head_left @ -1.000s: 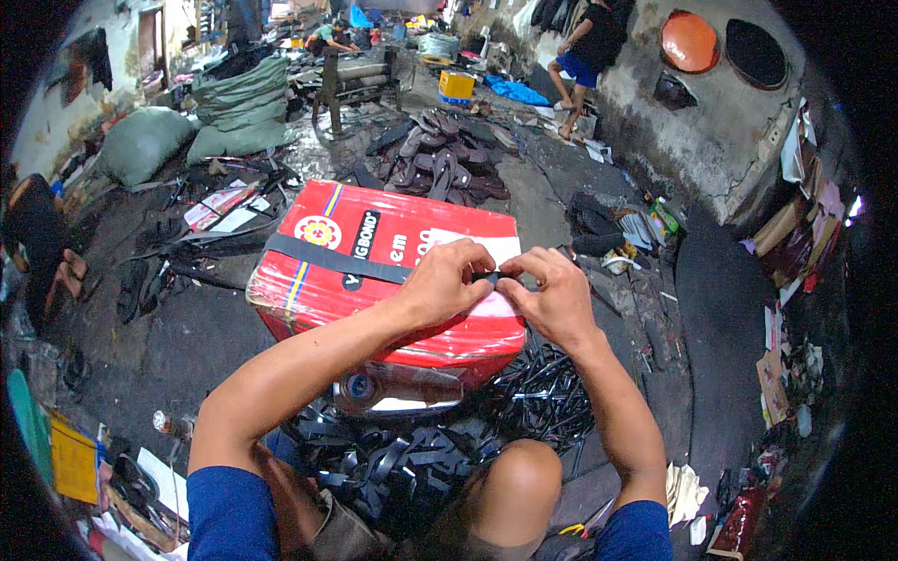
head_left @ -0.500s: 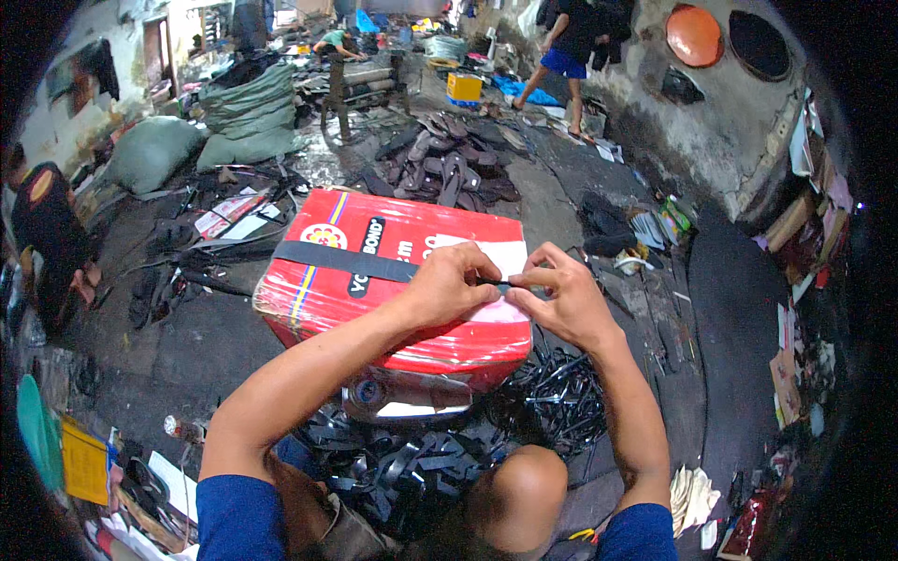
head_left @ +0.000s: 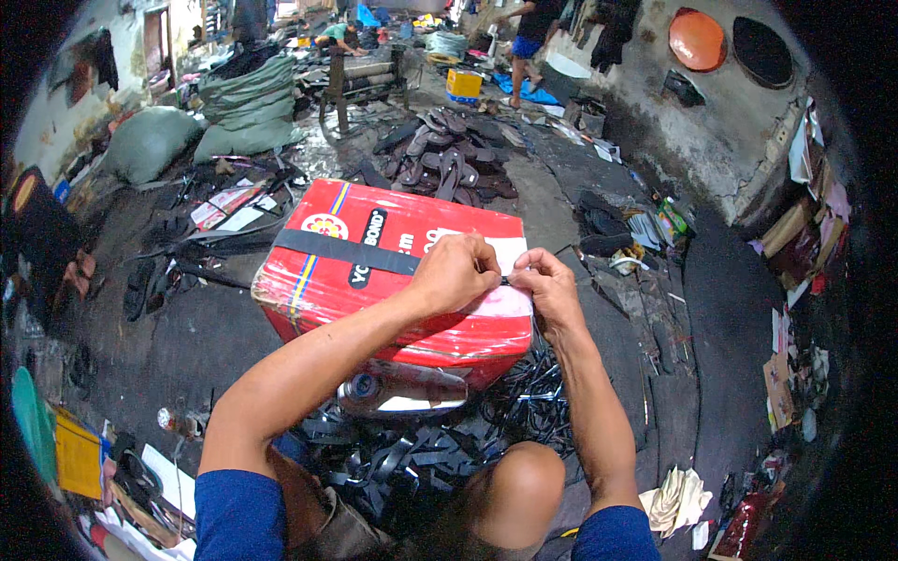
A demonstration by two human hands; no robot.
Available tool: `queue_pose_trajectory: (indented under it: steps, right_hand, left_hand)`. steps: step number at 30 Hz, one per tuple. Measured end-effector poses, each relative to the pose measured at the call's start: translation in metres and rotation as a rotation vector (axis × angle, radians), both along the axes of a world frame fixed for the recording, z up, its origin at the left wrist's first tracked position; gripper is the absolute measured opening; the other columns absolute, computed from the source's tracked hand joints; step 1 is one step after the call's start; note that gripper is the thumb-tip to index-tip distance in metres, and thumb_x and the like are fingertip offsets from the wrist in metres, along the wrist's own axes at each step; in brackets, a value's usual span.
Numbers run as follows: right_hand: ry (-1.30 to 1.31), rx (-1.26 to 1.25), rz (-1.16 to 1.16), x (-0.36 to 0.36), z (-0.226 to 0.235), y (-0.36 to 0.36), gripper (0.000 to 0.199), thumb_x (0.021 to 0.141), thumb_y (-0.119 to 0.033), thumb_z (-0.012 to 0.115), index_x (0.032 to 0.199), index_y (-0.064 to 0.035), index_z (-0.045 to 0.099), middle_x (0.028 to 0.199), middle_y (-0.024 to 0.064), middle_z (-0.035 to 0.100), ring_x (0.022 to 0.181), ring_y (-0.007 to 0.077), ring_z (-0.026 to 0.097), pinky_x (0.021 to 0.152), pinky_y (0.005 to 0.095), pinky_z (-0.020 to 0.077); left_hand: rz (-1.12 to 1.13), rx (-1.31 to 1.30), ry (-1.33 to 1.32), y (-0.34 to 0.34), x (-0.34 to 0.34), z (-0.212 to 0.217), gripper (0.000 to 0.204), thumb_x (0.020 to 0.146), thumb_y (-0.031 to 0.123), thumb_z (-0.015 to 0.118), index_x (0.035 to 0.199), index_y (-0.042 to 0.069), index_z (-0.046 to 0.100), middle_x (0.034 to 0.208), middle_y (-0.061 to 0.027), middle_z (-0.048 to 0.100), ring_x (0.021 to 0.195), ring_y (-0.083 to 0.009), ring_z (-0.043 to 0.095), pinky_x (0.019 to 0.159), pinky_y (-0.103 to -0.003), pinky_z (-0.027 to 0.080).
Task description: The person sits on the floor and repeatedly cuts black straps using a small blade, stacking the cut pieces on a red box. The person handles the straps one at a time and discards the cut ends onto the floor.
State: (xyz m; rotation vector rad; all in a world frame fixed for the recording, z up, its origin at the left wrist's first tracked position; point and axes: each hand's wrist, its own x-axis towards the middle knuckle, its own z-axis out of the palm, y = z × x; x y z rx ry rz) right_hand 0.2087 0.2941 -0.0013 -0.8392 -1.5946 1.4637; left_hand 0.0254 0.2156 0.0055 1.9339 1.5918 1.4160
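Observation:
In front of me stands a red carton (head_left: 374, 313), with a dark flat band (head_left: 346, 251) across its top. My left hand (head_left: 458, 274) is over the right part of the carton, thumb and fingertips pinched together. My right hand (head_left: 550, 288) faces it at the carton's right edge, also pinching. Between the fingertips shows a bit of a thin black strip (head_left: 506, 280), mostly covered by the fingers. Beneath the hands lies a pale white-pink sheet (head_left: 503, 304) on the carton. Black straps (head_left: 412, 463) are heaped by my knees.
A silver cylinder (head_left: 402, 389) lies against the carton's near side. Beyond the carton is a pile of dark sandals (head_left: 449, 164). Large green sacks (head_left: 245, 112) are at the far left. One person (head_left: 528, 42) stands at the back; another person (head_left: 42, 224) is at the left edge.
My right hand has drawn its fingers in tighter, and its forearm has shifted slightly left. Both hands stay close together over the carton. The person at the back has moved left and farther off.

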Motion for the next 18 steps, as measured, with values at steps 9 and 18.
queue_pose_trajectory:
  steps: [9, 18]
  right_hand:
    - [-0.057, 0.210, -0.114, 0.014, -0.024, 0.000, 0.021, 0.100, -0.027, 0.068, 0.093, -0.0122, 0.056, 0.070, -0.0046, 0.054, 0.049, 0.0051, 0.044, 0.038, 0.0244, 0.0324]
    - [0.435, -0.621, 0.164, 0.020, -0.023, -0.020, 0.027, 0.104, -0.038, 0.061, 0.089, -0.0171, 0.053, 0.068, -0.0060, 0.050, 0.046, 0.0068, 0.040, 0.040, 0.0210, 0.0271]
  left_hand:
    - [-0.098, 0.048, 0.016, 0.012, 0.010, 0.012, 0.013, 0.080, 0.013, 0.078, 0.081, 0.001, 0.077, 0.077, -0.0142, 0.073, 0.069, -0.0227, 0.071, 0.066, -0.037, 0.055]
    - [-0.154, 0.094, -0.076, 0.018, 0.020, 0.002, 0.011, 0.081, 0.010, 0.078, 0.082, -0.001, 0.076, 0.077, -0.0093, 0.072, 0.071, -0.0164, 0.067, 0.065, -0.033, 0.053]
